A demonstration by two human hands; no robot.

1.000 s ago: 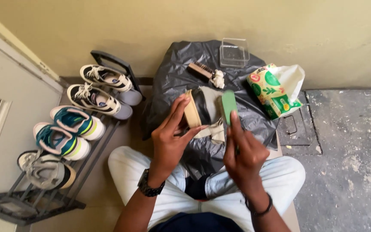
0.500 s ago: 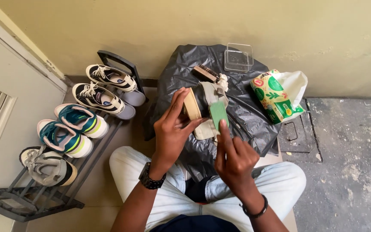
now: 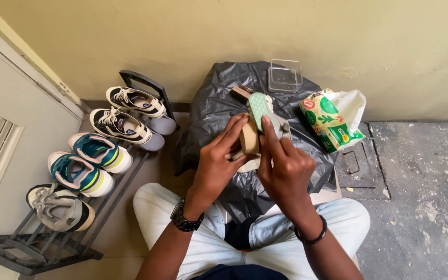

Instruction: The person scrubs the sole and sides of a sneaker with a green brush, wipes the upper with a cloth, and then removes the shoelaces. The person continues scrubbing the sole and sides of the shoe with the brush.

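L hand (image 3: 219, 163) grip closed round tan shoe (image 3: 249, 139), sole edge up, fingers on its near side. R hand (image 3: 284, 167) grip pinching pale green brush (image 3: 260, 110), brush sticking up just beyond fingertips, touching shoe top. Both held above black plastic bag (image 3: 211, 111) spread on floor. Beyond grips: wooden brush (image 3: 240, 92), clear plastic box (image 3: 284, 75). R of grips: green wipes pack (image 3: 329, 120). Well L of grips: shoe rack (image 3: 53, 243) w/ black-white sneakers (image 3: 123, 127), teal sneakers (image 3: 81, 163).
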